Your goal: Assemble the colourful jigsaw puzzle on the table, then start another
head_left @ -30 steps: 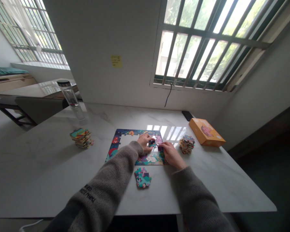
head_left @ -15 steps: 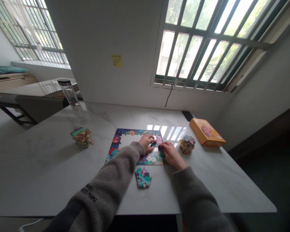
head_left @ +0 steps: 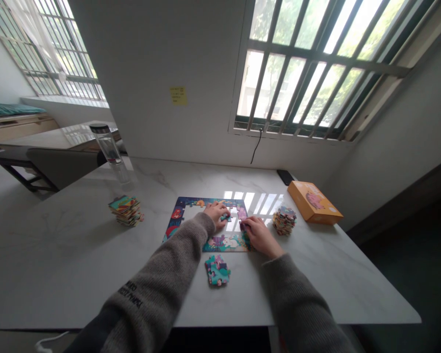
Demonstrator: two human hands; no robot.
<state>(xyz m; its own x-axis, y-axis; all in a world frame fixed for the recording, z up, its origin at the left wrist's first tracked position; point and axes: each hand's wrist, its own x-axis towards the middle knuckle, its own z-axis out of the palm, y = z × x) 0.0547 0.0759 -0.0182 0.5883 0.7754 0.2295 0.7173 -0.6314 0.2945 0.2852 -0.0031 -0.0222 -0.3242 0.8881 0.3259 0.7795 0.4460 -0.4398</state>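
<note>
A partly assembled jigsaw puzzle (head_left: 231, 242) lies on the white table, its colourful border joined around a pale middle. My left hand (head_left: 215, 212) is over the upper middle of it, fingers closed on a small teal puzzle piece (head_left: 226, 217). At the right border my right hand (head_left: 257, 229) has its fingertips together on a dark purple puzzle piece (head_left: 243, 226); the thumb is mostly hidden. Just below the puzzle sits a small pile of teal and pink pieces (head_left: 218, 271).
Stacks of puzzle pieces stand to the left (head_left: 126, 211) and right (head_left: 284, 220). An orange box (head_left: 315, 202) and a black phone (head_left: 285, 177) lie at the back right. A clear bottle (head_left: 109, 149) stands at the back left. The table's front edge is near my forearms.
My left hand has shifted left and slightly up with the teal piece, away from the right border. My right hand has stayed nearly in place.
</note>
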